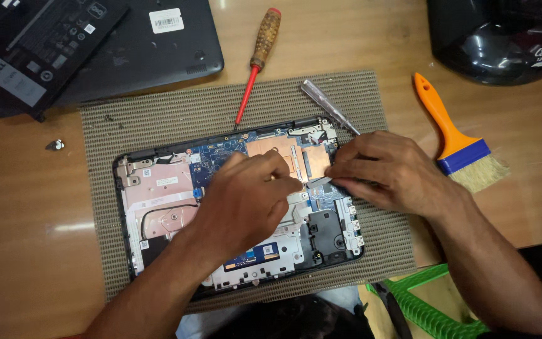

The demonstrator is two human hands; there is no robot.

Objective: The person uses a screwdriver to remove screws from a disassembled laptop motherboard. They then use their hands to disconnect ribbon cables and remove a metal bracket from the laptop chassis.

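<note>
Opened laptop [158,194] on mat [371,100]: both hands, left [246,201] and right [390,169], pinch a small flat strip [319,181]

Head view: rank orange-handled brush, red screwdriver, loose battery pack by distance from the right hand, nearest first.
From the right hand:
1. Orange-handled brush, just to its right on the table.
2. Red screwdriver, up and to the left, tip by the open laptop's top edge.
3. Loose battery pack, far top-left corner.

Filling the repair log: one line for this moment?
left hand: on opened laptop | right hand: holding screwdriver | brush: idle
</note>
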